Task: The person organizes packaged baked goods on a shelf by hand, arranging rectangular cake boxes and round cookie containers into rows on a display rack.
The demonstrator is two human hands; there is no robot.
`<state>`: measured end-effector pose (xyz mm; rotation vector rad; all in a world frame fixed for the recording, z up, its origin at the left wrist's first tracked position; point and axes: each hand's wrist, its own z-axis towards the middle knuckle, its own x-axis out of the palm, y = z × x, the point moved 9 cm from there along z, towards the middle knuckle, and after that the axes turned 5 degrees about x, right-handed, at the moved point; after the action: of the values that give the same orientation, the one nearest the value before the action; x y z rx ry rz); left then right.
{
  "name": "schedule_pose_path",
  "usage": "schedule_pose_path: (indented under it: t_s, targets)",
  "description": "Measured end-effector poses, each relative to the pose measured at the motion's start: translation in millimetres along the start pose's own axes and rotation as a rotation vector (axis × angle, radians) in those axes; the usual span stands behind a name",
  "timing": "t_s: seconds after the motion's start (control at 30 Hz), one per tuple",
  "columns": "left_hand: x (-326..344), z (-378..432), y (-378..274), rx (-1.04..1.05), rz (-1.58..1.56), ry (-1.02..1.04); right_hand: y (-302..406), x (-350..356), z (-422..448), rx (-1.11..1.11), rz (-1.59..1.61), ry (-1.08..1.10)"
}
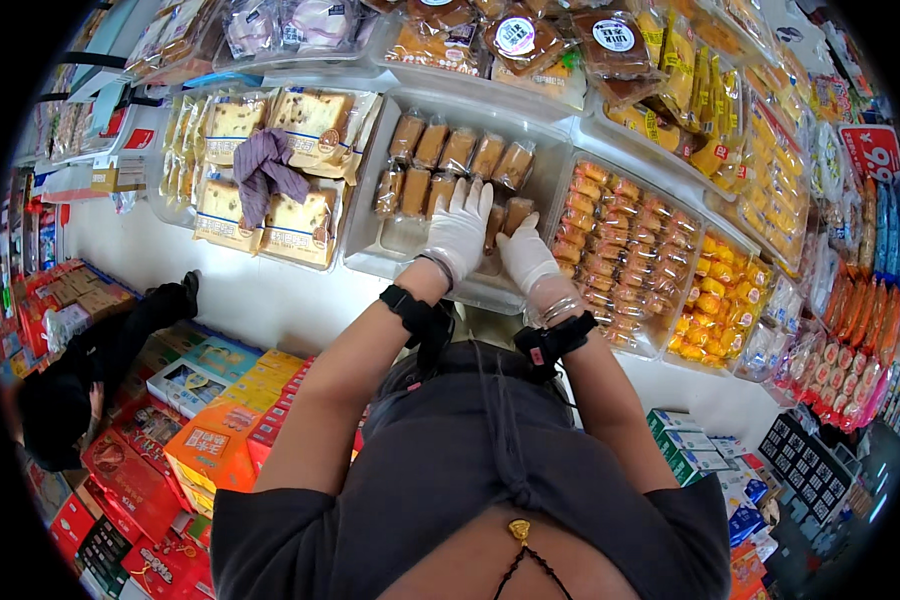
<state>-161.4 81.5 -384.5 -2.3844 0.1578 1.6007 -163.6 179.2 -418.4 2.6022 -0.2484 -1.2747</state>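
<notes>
Wrapped brown cakes (460, 150) lie in two rows in a clear plastic bin (553, 169), with bare bin floor below the left part. My left hand (461, 229), in a white glove, rests with its fingers spread at the front row; a cake beside it is partly covered. In a matching glove, my right hand (526, 251) has its thumb and fingers around the near end of a wrapped cake (518, 213) at the bin's right side. Another cake (494, 225) stands between the hands.
Bagged raisin toast (311, 124) with a knotted purple cloth (266, 172) on it is at the left. Small packaged cakes (622, 247) and yellow-wrapped sweets (720, 292) fill bins at the right. More bins stand behind. A person in black (67, 390) is at the lower left, near stacked boxes (214, 442).
</notes>
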Motion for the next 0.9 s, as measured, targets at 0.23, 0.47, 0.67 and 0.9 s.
schedule_pose_path:
  t_s: [0.23, 0.47, 0.67, 0.9]
  targets:
    - [22, 27, 6, -0.003, 0.24, 0.072, 9, -17, -35, -0.01, -0.22, -0.148]
    - [30, 46, 2, -0.041, 0.29, 0.114, 27, -39, -46, -0.151, -0.459, -0.283]
    - [30, 6, -4, 0.045, 0.08, 0.198, 22, -20, -14, -0.056, -0.931, -0.097]
    - [57, 3, -19, 0.148, 0.151, 0.37, 8, -3, 13, 0.0, -1.183, -0.041]
